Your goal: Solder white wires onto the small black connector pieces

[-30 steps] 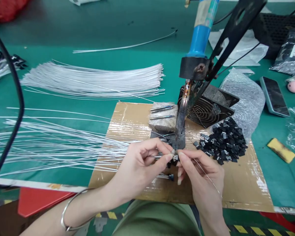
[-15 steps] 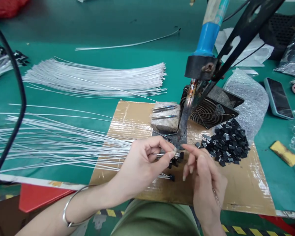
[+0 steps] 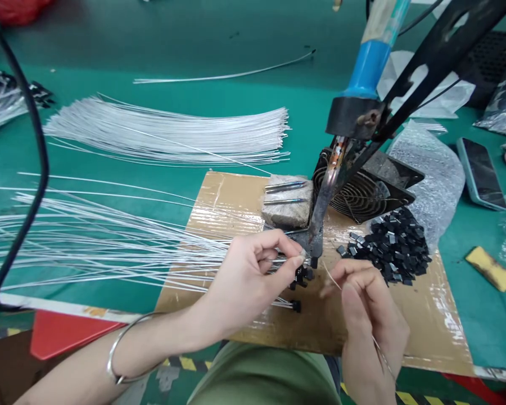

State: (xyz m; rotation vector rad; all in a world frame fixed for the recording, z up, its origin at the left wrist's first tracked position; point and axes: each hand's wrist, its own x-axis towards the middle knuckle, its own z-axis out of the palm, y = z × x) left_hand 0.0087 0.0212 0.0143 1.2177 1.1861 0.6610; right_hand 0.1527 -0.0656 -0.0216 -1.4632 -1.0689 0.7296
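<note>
My left hand (image 3: 253, 281) pinches a white wire near its tip, where a small black connector (image 3: 314, 262) shows just past the fingertips. Directly above is the tip of a soldering iron (image 3: 324, 197) with a blue handle. My right hand (image 3: 369, 315), just right of the connector, holds a thin solder wire (image 3: 331, 275) between thumb and forefinger, its strand running down through the palm. Under my left fingers lie several wired black connectors (image 3: 301, 277). A loose pile of black connectors (image 3: 398, 244) is beyond my right hand.
Many white wires (image 3: 122, 225) spread left, and a thick wire bundle (image 3: 172, 132) lies behind. A block with metal tips (image 3: 287, 211) and a small fan (image 3: 358, 191) stand near the iron. A phone (image 3: 481, 173) and yellow sponge (image 3: 489, 269) lie right, beyond the cardboard (image 3: 430, 332).
My right hand has moved right and down, away from the iron's tip, and the solder wire now shows clear of the joint. My left hand keeps its pinch.
</note>
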